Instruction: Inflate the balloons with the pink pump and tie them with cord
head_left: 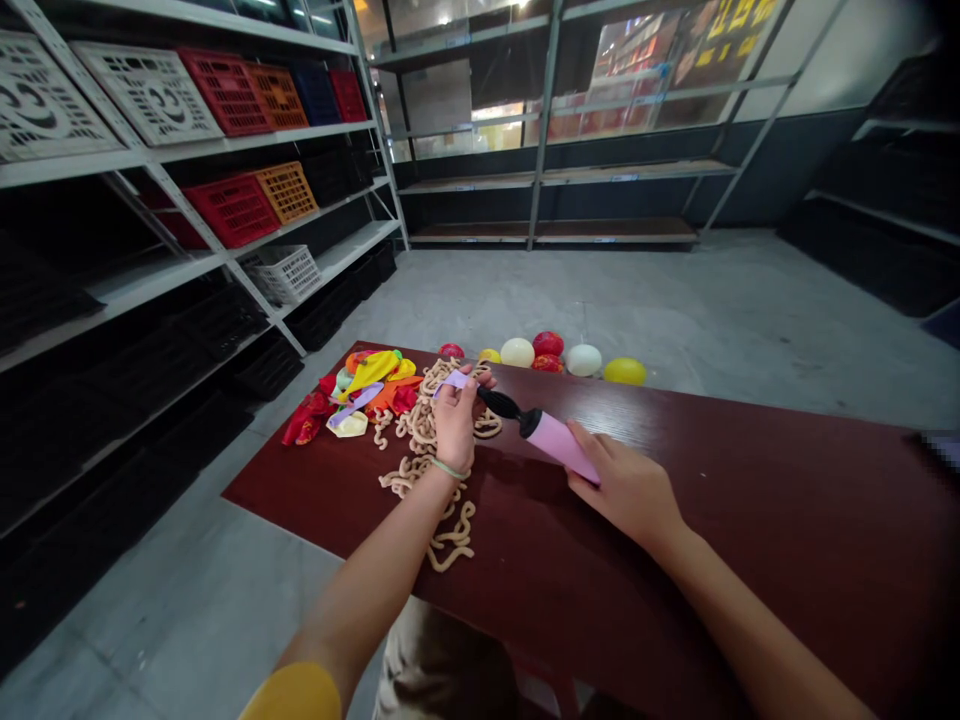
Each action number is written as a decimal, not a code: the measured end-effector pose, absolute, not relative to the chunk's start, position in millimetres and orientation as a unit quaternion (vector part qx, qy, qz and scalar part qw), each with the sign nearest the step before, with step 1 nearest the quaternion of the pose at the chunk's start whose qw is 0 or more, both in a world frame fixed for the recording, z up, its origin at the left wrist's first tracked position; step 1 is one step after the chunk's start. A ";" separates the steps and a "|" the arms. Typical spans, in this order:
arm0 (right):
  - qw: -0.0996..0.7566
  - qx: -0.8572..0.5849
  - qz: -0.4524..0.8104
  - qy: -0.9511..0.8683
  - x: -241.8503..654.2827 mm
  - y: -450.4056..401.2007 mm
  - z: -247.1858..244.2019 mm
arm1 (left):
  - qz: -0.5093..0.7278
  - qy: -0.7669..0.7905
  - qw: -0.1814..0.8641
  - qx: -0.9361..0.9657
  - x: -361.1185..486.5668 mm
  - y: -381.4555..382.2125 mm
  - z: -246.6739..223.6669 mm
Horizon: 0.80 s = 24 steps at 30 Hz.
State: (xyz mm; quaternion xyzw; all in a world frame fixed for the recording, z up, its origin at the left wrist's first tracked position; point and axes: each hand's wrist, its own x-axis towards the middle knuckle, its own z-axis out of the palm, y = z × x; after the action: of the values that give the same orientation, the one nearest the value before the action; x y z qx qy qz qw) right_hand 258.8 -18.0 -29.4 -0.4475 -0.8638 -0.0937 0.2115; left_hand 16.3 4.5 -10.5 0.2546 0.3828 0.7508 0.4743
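Note:
My left hand (456,425) pinches a limp lavender balloon (453,380) above the left half of the table. A pink hand pump (561,447) with a black nozzle lies in the closed fingers of my right hand (626,490). The nozzle tip points left and reaches my left fingers; whether it sits inside the balloon's neck I cannot tell. Beneath and around my left hand, beige curly cords (420,420) are heaped on the tabletop. Left of them lies a pile of flat balloons (375,375) in yellow, red, orange, purple and white.
The dark red table (735,500) stretches to the right. Several inflated balloons (517,352) rest on the floor beyond its far edge. Metal shelves (180,150) with plastic crates (232,210) stand at the left, and another rack (540,180) stands along the back.

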 end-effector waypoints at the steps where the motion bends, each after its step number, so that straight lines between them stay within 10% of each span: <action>1: 0.212 -0.447 -0.094 -0.864 258.7 -18.3 -29.0 | 0.750 0.382 0.475 0.256 16.2 4.2 -10.4; 24: 0.225 -0.453 -0.090 -0.858 257.0 -20.2 -27.4 | 0.732 0.395 0.471 0.294 21.0 -1.2 -10.3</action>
State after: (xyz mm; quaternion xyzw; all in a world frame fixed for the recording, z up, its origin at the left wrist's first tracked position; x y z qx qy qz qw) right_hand 257.0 -20.2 -27.4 -0.4533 -0.8576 -0.0904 0.2255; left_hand 21.0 -1.2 -10.3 0.2937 0.3950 0.7319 0.4712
